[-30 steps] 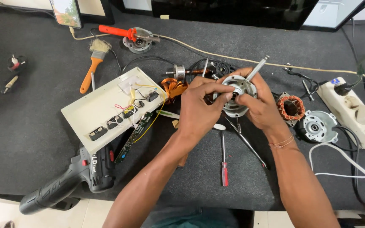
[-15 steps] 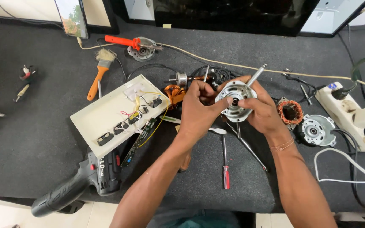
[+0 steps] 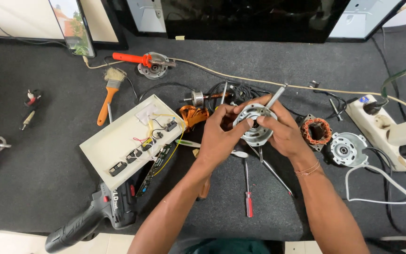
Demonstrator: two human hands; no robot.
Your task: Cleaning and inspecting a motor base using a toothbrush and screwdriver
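**benchwatcher:** So what's the layout? Biggest thing first: a dark worktop [image 3: 48, 155], covered in a felt-like mat, probably so small parts don't roll off. A cordless drill [image 3: 97, 216] hangs over the near edge, left of the person, handle out, easy to grab. Just behind it sits a cream switch panel [image 3: 118, 141], face down with its wires showing. At the right edge there's a white power strip [image 3: 386, 127] with a plug in it.

**solderfan:** And the hands?

**benchwatcher:** Both are up over the middle of the worktop on a round metal motor cover [image 3: 254, 123]. The left hand [image 3: 219, 141] has its fingers curled onto the cover's left rim, steadying it. The right hand [image 3: 285, 134] cups the other side from below and also pinches a thin metal rod [image 3: 275, 98] that sticks up and away from the cover. Looks like one hand braces while the other works the tool, though I can't tell exactly where the tip goes.

**solderfan:** Other bits?

**benchwatcher:** Copper winding [image 3: 316, 130] and a second motor cover [image 3: 346, 149] lie just right of the hands, set side by side. A paintbrush [image 3: 109, 91] with an orange handle sits toward the far left, and a red-handled screwdriver [image 3: 247, 188] lies below the hands, pointing at them.
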